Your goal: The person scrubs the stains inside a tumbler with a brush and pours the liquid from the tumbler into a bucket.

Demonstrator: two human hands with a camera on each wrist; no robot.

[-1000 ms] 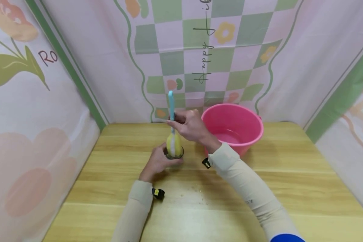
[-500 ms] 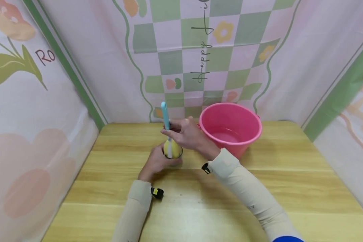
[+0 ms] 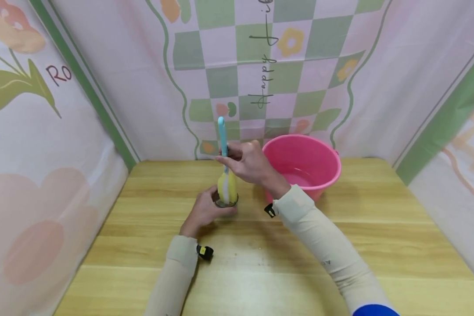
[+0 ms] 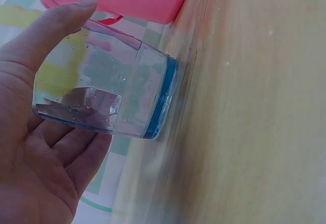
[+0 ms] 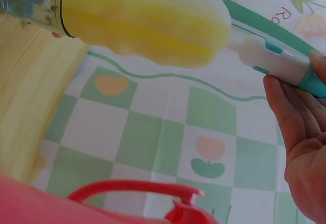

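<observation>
My left hand [image 3: 207, 210] grips a clear cup [image 4: 104, 89] that stands on the table, its mouth up in the head view. Water drops cling to its wall, and a blue band circles its base in the left wrist view. Thumb and fingers lie on opposite sides of it. Above, my right hand [image 3: 250, 162] pinches the light blue and white handle of a cup brush [image 3: 222, 131] between thumb and fingers. The brush's yellow sponge head [image 5: 142, 23] stands mostly above the cup's rim, its lower end at the mouth. The handle points up, leaning slightly left.
A pink bucket [image 3: 306, 188] stands at the back of the wooden table [image 3: 339, 245], right of the cup, beneath my right wrist. Its red handle [image 5: 132, 186] shows in the right wrist view. Small water drops [image 3: 260, 263] dot the table. A patterned curtain [image 3: 221, 83] hangs behind.
Half a second ago the brush sat deeper in the cup and leaned further left. My right hand has since lifted it, back near its height of one second ago. The cup stays put.
</observation>
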